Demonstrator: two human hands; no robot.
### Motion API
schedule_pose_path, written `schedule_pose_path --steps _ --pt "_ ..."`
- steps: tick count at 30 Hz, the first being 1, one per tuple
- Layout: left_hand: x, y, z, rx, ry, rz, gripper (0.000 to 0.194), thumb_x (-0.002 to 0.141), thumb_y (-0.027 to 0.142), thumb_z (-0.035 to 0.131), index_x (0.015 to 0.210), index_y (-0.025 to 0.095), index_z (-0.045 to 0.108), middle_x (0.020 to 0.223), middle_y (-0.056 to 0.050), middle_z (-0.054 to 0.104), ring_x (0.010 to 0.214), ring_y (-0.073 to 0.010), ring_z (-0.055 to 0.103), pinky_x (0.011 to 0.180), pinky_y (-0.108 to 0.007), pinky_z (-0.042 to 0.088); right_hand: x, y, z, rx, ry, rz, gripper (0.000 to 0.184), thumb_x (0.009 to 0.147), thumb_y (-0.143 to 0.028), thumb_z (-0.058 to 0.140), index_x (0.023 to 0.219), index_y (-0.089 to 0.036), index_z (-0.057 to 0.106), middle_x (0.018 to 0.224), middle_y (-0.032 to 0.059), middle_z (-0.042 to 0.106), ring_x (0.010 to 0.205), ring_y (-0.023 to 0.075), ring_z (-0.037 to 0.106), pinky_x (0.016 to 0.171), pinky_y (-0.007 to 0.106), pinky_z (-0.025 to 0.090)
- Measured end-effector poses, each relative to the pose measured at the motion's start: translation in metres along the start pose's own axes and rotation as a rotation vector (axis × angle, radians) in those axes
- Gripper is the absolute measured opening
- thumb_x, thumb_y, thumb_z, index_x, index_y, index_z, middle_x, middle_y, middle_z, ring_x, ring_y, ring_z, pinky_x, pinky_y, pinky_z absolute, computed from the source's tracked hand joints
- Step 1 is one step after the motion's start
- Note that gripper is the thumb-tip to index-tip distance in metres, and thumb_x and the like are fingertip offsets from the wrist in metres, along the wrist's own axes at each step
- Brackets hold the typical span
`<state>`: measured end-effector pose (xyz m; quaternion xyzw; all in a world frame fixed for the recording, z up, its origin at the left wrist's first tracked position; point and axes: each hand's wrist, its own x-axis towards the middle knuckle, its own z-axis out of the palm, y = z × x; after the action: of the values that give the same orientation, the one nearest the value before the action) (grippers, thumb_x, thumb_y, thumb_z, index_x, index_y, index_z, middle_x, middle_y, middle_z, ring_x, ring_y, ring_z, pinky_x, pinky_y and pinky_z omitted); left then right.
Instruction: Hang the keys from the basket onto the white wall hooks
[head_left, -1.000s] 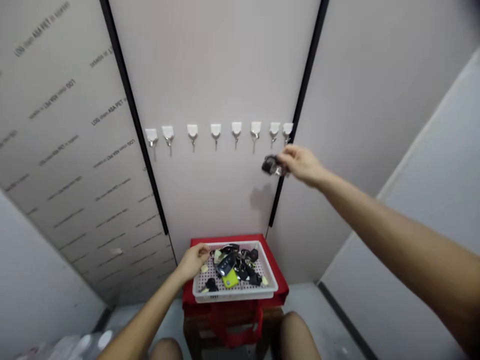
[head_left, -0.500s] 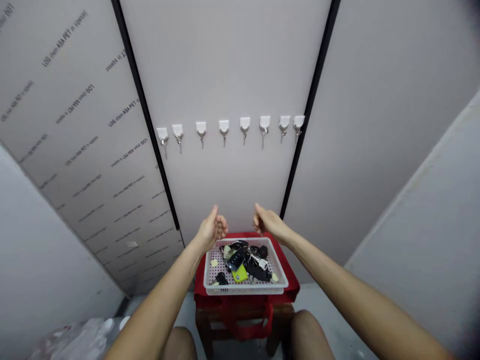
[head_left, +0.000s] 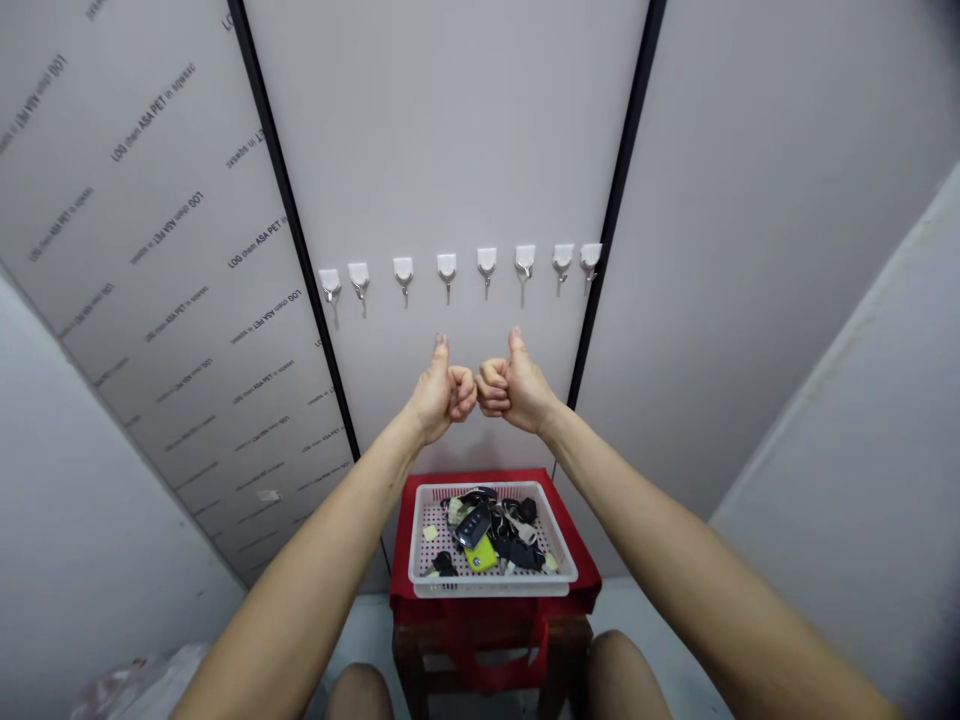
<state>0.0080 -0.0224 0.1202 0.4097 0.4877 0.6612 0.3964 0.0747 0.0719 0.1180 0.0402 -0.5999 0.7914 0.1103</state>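
My left hand (head_left: 444,388) and my right hand (head_left: 516,384) are raised in front of the wall panel, both in fists with thumbs pointing up. Their knuckles meet or nearly meet, and neither fist holds anything I can see. Below them a white plastic basket (head_left: 491,590) contains a pile of car keys: a black key fob (head_left: 472,525), a yellow-green key fob (head_left: 481,554), a metal key (head_left: 523,530) and several dark ones. Small pale yellow pieces lie among them, one of them a square (head_left: 430,533) at the left. Above the hands runs a row of white adhesive hooks (head_left: 447,268).
The basket rests on a red cloth bag (head_left: 589,575) over a dark wooden stool (head_left: 570,650), between my knees. Black strips (head_left: 289,200) edge the middle panel. Side walls stand close on both sides. A clear plastic bag (head_left: 150,685) lies at lower left.
Both hands have risen from just above the basket and come together. Their loosely curled fingers have closed into fists with thumbs up. The keys and basket look unchanged.
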Motion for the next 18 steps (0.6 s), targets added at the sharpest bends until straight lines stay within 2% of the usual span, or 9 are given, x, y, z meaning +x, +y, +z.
schedule_pose_path --steps 4,7,10,12,15,18 --pt "0.000 0.001 -0.001 0.017 -0.007 -0.025 0.057 0.060 0.063 0.007 0.035 0.015 0.028 0.026 0.003 0.029 0.023 -0.0027 0.020 0.031 -0.017 0.012 -0.001 0.000 0.004 -0.019 0.001 0.013 0.055 0.062 -0.064 0.008 0.037 -0.016 0.020 0.028 -0.0065 0.022 0.025 0.0023 0.017 0.029 0.017 0.015" --pt "-0.001 -0.016 -0.007 0.094 0.065 -0.065 0.056 0.060 0.062 0.010 0.038 0.016 0.031 0.029 0.003 0.033 0.025 -0.0036 0.024 0.033 -0.017 0.015 -0.001 0.015 0.001 -0.107 0.054 0.056 0.054 0.062 -0.064 0.012 0.038 -0.017 0.022 0.028 -0.0070 0.022 0.025 0.0024 0.018 0.030 0.017 0.016" --pt "-0.010 -0.063 -0.014 0.353 0.248 -0.133 0.046 0.061 0.056 0.026 0.045 0.016 0.039 0.036 0.002 0.040 0.033 -0.0061 0.033 0.038 -0.019 0.023 -0.008 0.056 -0.016 -0.387 0.214 0.153 0.051 0.063 -0.061 0.020 0.039 -0.017 0.030 0.029 -0.0058 0.028 0.026 0.0036 0.024 0.031 0.018 0.020" --pt "-0.021 -0.104 -0.019 0.651 0.338 -0.169 0.033 0.058 0.047 0.042 0.050 0.016 0.045 0.043 0.001 0.045 0.043 -0.0093 0.041 0.045 -0.021 0.028 -0.016 0.090 -0.032 -0.706 0.331 0.252 0.046 0.062 -0.056 0.032 0.041 -0.015 0.040 0.031 -0.0028 0.037 0.029 0.0054 0.032 0.034 0.019 0.023" --pt "-0.037 -0.157 -0.020 1.020 0.381 -0.177 0.022 0.051 0.034 0.054 0.062 0.017 0.050 0.065 -0.004 0.054 0.068 -0.0169 0.047 0.058 -0.025 0.031 -0.031 0.134 -0.053 -1.079 0.440 0.405 0.042 0.062 -0.049 0.037 0.042 -0.014 0.048 0.040 0.0030 0.049 0.037 0.0087 0.043 0.039 0.020 0.026" --pt "-0.043 -0.183 -0.019 1.204 0.385 -0.160 0.028 0.050 0.027 0.055 0.076 0.017 0.050 0.081 -0.008 0.053 0.082 -0.0216 0.044 0.066 -0.029 0.030 -0.041 0.156 -0.057 -1.296 0.466 0.425 0.043 0.064 -0.048 0.035 0.043 -0.014 0.052 0.047 0.0067 0.055 0.045 0.0107 0.047 0.042 0.021 0.025"
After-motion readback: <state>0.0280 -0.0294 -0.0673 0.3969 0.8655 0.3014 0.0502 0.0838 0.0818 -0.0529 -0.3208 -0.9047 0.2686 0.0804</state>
